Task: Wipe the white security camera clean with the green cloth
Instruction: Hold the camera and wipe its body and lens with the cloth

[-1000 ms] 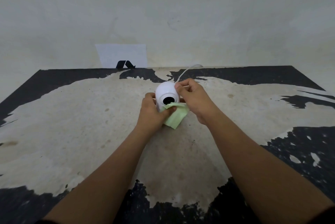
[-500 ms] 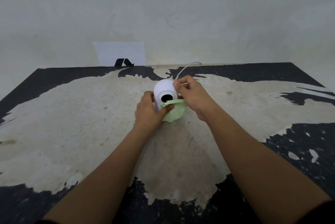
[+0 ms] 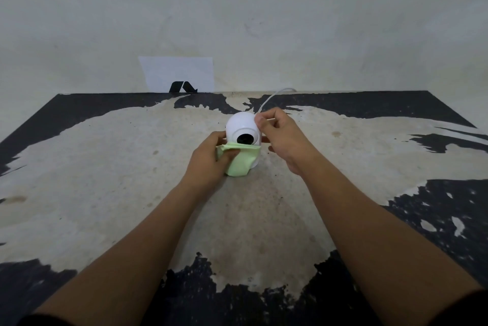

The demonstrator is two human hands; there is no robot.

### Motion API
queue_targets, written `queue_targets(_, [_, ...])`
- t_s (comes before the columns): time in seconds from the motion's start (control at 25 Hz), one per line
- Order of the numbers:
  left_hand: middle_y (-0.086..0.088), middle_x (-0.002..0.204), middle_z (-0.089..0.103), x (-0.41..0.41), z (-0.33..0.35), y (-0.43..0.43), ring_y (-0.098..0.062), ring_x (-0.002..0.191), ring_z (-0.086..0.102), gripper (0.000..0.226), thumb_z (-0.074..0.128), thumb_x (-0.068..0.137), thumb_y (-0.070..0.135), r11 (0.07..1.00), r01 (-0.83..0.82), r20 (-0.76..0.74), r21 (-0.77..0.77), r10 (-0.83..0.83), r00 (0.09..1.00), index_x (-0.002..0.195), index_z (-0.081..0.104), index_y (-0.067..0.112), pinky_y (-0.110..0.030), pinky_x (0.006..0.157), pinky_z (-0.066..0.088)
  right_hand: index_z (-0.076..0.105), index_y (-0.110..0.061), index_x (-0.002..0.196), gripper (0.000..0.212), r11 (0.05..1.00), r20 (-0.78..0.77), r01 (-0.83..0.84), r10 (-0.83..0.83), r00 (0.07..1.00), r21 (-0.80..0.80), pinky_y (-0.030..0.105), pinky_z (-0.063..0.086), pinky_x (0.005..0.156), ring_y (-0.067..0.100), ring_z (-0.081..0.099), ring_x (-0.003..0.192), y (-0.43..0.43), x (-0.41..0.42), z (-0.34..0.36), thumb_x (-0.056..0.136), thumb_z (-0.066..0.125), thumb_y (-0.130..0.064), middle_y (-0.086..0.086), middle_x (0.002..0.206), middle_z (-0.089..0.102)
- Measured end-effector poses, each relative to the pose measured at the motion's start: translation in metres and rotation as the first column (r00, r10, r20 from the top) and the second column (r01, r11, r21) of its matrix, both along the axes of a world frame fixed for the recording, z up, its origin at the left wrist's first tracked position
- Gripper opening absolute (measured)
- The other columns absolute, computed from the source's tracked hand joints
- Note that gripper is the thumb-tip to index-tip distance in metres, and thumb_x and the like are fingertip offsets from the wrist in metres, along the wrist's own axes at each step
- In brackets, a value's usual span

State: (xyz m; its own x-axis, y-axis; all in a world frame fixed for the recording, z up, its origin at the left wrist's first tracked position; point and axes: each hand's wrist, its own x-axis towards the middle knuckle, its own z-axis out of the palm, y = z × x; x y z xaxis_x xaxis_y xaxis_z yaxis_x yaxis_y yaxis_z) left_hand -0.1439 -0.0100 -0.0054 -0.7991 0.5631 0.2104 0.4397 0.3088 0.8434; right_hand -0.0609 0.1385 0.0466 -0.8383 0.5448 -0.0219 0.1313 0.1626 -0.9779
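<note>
Green cloth drawn lower across the camera front

At frame centre, the white security camera (image 3: 243,131) is steadied at its top by the pinched right hand (image 3: 284,138); the green cloth (image 3: 241,160), gripped by the left hand (image 3: 208,162), is now spread lower, beneath the lens.

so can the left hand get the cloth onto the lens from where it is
Probably yes. The left hand presses the green cloth against the camera just below the dark lens, which is uncovered; the right hand grips the upper right side, clear of it.
</note>
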Motion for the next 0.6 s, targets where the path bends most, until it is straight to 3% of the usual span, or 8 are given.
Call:
queue_targets(0.12, [0.0,0.118,0.062,0.005,-0.01,0.007,-0.017,0.104,0.057,0.052,0.067,0.077,0.037,0.999,-0.047,0.027,0.007,0.047,0.999,0.123,0.05,0.02,-0.033,0.086,0.048,0.056,-0.028,0.091,0.009,1.0,-0.014,0.003,-0.003,1.0,-0.001,0.026,0.042,0.067,0.023,0.064,0.099,0.0,-0.001,-0.001,0.093,0.053,-0.036,0.008,0.112,0.064])
queue_targets(0.24, [-0.003,0.12,0.058,0.005,-0.009,0.019,-0.025,0.109,0.055,0.074,0.068,0.062,0.057,0.988,-0.13,-0.007,-0.088,0.13,0.991,0.122,0.045,0.02,-0.048,0.091,0.047,0.056,-0.03,0.089,0.008,1.0,-0.017,0.004,-0.004,1.0,0.008,0.028,0.044,0.07,0.025,0.064,0.099,0.0,-0.002,-0.003,0.093,0.054,-0.036,0.009,0.11,0.064])
queue_targets(0.4, [-0.01,0.117,0.053,0.017,-0.005,0.036,-0.032,0.106,0.053,0.082,0.074,0.062,0.057,0.963,-0.249,-0.061,-0.1,0.244,0.968,0.121,0.041,0.012,-0.049,0.087,0.046,0.057,-0.029,0.089,0.008,1.0,-0.03,0.017,-0.017,0.999,0.01,0.034,0.05,0.081,0.024,0.061,0.092,0.002,-0.003,-0.006,0.092,0.055,-0.036,0.008,0.104,0.062])
queue_targets(0.6, [-0.007,0.121,0.055,0.012,-0.008,0.024,-0.032,0.111,0.049,0.08,0.071,0.066,0.057,0.96,-0.217,-0.077,-0.175,0.207,0.975,0.128,0.04,0.018,-0.044,0.091,0.042,0.058,-0.029,0.091,0.009,1.0,-0.025,-0.002,0.003,1.0,0.01,0.029,0.047,0.072,0.025,0.064,0.097,0.002,-0.001,-0.004,0.092,0.055,-0.036,0.005,0.105,0.064])
